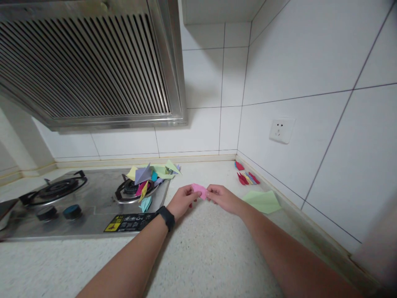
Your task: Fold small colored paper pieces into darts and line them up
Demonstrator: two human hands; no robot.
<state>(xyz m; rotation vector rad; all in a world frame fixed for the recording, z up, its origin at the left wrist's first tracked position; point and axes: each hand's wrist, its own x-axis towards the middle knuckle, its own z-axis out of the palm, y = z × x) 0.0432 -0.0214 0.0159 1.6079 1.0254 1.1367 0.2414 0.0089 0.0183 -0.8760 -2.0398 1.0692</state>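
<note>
My left grip and right grip pinch the pink paper: mid-fold, I'd judge; next move calls for steady, even pressure.

The place can be recognised as a kitchen, apparently a household one. At the left, a stainless-steel gas cooktop is built into the counter, fitted with burners, black pan supports and two control knobs; a black-and-yellow label is stuck near its front edge. Above it a range hood is mounted, its underside covered by a slatted metal filter. The speckled pale countertop is carried into the corner and bordered at the back by a low upstand. The walls are faced with large white tiles, a power socket is set into the right-hand one, and what appears to be a wall cabinet is fixed high up.
</note>
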